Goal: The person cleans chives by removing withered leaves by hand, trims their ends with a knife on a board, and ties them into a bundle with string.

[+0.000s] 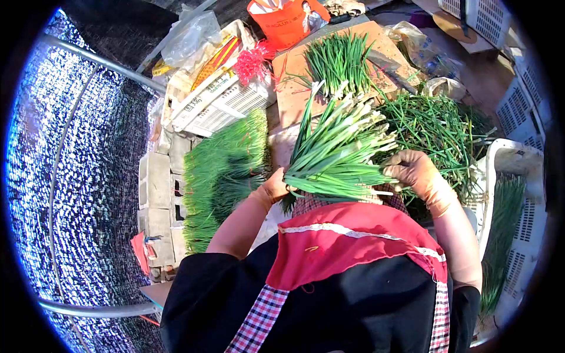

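A loose bunch of garlic chives (344, 147) lies across my lap area, its pale stem ends fanned to the upper right. My left hand (275, 185) is closed round the leafy left side of this bunch. At the right edge of the bunch, my gloved right hand (415, 173) has its fingers curled together by the stem ends; what they pinch is hidden. Just beyond lies another chive bundle (341, 62) on a board (288, 106). Neat rows of chives (226, 159) stand to the left of my left hand. Beside my right hand is a tangled heap of green leaves (429, 126).
A knife (382, 60) rests on the board's right side. White crates stand at the upper left (220, 106) and right (494, 176), the right one holding chives (503, 229). Concrete blocks (156, 182) line the left. Pink-red ties (253, 63) hang near an orange bag (288, 23).
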A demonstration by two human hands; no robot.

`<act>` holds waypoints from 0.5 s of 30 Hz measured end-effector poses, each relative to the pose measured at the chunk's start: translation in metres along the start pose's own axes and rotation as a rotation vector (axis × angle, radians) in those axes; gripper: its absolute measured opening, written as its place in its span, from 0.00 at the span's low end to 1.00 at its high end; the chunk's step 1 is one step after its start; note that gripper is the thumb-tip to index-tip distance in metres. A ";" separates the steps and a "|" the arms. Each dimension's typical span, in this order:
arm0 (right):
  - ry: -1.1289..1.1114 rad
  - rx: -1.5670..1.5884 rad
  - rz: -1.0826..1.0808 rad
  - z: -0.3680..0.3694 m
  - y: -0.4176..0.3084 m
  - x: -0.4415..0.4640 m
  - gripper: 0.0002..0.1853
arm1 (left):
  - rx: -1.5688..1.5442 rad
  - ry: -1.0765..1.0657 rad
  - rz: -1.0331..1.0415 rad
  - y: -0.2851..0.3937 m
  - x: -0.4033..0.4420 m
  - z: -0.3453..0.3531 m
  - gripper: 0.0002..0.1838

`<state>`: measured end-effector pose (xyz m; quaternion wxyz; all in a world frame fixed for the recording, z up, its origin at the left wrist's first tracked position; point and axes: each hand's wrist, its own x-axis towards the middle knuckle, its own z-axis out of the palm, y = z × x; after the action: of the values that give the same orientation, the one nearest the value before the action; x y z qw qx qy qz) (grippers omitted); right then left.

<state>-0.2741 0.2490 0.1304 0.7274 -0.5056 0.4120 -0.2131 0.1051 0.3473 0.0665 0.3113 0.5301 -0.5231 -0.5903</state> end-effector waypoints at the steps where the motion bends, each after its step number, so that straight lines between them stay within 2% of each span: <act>1: 0.037 -0.061 0.021 -0.007 -0.004 0.000 0.08 | 0.039 -0.007 -0.018 0.000 0.001 -0.001 0.19; 3: 0.114 -0.173 -0.007 -0.031 0.001 0.003 0.06 | -0.066 -0.013 -0.010 -0.005 0.006 -0.001 0.17; 6: 0.430 -0.072 -0.188 -0.046 -0.007 0.004 0.03 | -0.043 -0.033 -0.002 -0.008 0.006 -0.003 0.17; 7: 0.427 -0.124 -0.201 -0.048 -0.019 0.003 0.07 | -0.335 -0.043 -0.071 -0.019 0.008 -0.008 0.17; 8: 0.399 -0.125 -0.327 -0.037 -0.034 0.004 0.10 | -0.625 -0.053 -0.140 -0.024 0.010 -0.012 0.17; 9: 0.368 -0.126 -0.453 -0.021 -0.048 0.006 0.13 | -0.625 -0.051 -0.140 -0.021 0.009 -0.011 0.17; 12: 0.151 -0.126 -0.434 0.014 -0.071 0.020 0.16 | 0.191 -0.043 -0.061 -0.011 0.009 -0.006 0.16; 15: 0.057 -0.215 -0.255 0.018 -0.067 0.043 0.12 | 0.136 0.031 -0.167 0.020 -0.003 0.003 0.16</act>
<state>-0.2276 0.2013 0.1780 0.6243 -0.6226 0.3854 -0.2723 0.0995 0.3452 0.0860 0.2324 0.6008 -0.5111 -0.5691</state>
